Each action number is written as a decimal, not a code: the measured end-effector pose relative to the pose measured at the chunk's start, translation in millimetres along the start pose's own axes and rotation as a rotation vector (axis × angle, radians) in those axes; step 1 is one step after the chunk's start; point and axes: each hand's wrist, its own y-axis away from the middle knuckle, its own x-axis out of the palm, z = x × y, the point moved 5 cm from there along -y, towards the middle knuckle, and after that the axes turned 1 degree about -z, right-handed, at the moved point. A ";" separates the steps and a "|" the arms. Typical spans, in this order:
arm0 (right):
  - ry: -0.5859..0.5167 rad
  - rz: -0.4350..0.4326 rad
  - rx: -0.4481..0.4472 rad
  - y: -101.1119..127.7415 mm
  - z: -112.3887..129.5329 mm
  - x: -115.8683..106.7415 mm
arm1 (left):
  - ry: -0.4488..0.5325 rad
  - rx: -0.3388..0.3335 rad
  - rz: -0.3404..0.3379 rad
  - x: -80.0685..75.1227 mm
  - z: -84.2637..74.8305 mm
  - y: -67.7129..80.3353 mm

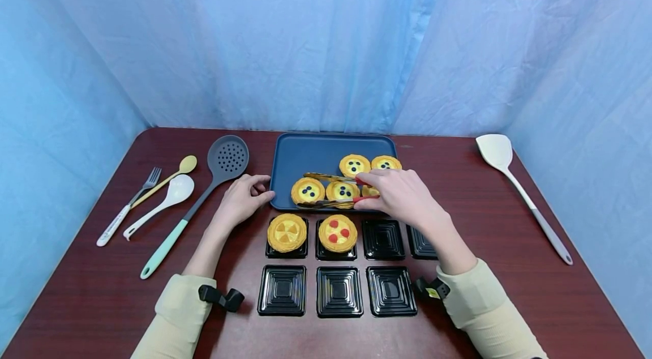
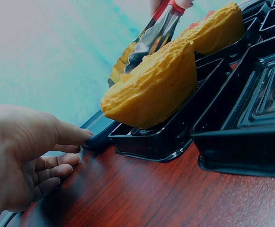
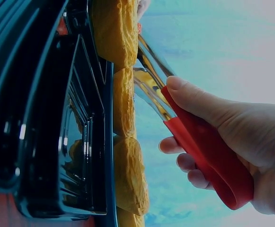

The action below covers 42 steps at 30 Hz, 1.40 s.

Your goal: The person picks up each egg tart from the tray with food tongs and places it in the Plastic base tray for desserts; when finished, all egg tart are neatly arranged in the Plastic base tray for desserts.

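Note:
My left hand (image 1: 241, 199) rests at the left edge of a dark blue tray (image 1: 300, 152), thumb and forefinger touching its rim, the other fingers loosely bent. In my right hand (image 1: 407, 196) I grip metal tongs by their red handles (image 3: 203, 146). The tongs reach left across the tray's front, their two arms spread apart. Between their tips lies a tart with dark blue berries (image 1: 308, 191), at the front left of the group. A second berry tart (image 1: 343, 193) sits between the arms, nearer my hand. Another tart at the front is mostly hidden by the hand.
Two more berry tarts (image 1: 354, 165) lie behind. Several black square containers stand before the tray; two hold a wedge-topped tart (image 1: 287, 233) and a red-topped tart (image 1: 338, 233). Left are a slotted skimmer (image 1: 227, 156), white ladle (image 1: 180, 189), yellow spoon (image 1: 188, 164) and fork (image 1: 151, 179); right, a white turner (image 1: 496, 150).

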 end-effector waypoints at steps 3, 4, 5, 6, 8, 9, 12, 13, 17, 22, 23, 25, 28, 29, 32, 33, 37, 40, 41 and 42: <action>0.000 -0.002 0.000 -0.2 -0.2 0.1 | -0.002 -0.002 0.001 0.2 0.3 0.2; -0.001 -0.002 0.000 -0.2 -0.3 0.1 | -0.001 -0.003 0.002 0.3 0.3 0.3; -0.002 -0.003 -0.001 -0.2 -0.3 0.2 | -0.001 -0.004 0.002 0.3 0.4 0.4; -0.002 -0.004 -0.001 -0.2 -0.3 0.2 | -0.001 -0.003 0.001 0.2 0.4 0.4; -0.003 -0.005 -0.002 -0.1 -0.4 0.1 | 0.000 -0.004 0.001 0.0 0.4 0.4; -0.005 -0.006 -0.002 -0.1 -0.4 0.0 | 0.000 -0.004 0.001 -0.1 0.4 0.5; -0.004 -0.007 -0.001 -0.1 -0.4 -0.3 | -0.001 -0.005 0.001 -0.4 0.5 0.5; -0.004 -0.007 -0.001 -0.1 -0.4 -0.3 | -0.001 -0.005 0.002 -0.5 0.5 0.6; 0.000 -0.010 -0.003 -0.7 -0.5 -0.4 | -0.001 -0.007 0.001 -0.9 0.4 0.9; -0.003 -0.015 -0.006 -1.2 -0.6 -0.5 | -0.002 -0.008 0.000 -1.4 0.4 1.0; -0.003 -0.015 -0.006 -1.3 -0.6 -0.5 | -0.002 -0.008 0.000 -1.5 0.4 1.0; -0.002 -0.014 -0.006 -1.4 -0.8 -0.4 | -0.003 -0.008 0.000 -1.5 0.4 1.1; 0.000 -0.015 -0.006 -1.8 -1.2 -0.4 | -0.002 -0.007 -0.003 -1.7 0.5 1.3; -0.001 -0.015 -0.005 -1.9 -1.3 -0.5 | -0.002 -0.006 -0.003 -1.8 0.6 1.4; -0.008 -0.017 -0.004 -2.2 -1.5 -0.7 | -0.004 -0.007 -0.005 -1.8 1.2 1.4; -0.009 -0.018 -0.002 -2.2 -1.7 -0.9 | -0.005 -0.008 -0.005 -1.8 1.4 1.4; -0.015 -0.034 -0.003 -1.4 -2.8 -3.0 | -0.007 -0.013 -0.004 -1.1 1.7 1.0; -0.015 -0.052 -0.011 0.1 -4.5 -6.3 | -0.006 -0.005 -0.004 -0.4 1.1 0.3; -0.014 -0.055 -0.015 0.8 -5.1 -8.0 | -0.005 -0.001 -0.003 -0.2 0.8 0.0; -0.014 -0.058 -0.020 1.2 -5.8 -9.9 | -0.005 0.002 -0.005 -0.3 0.6 0.0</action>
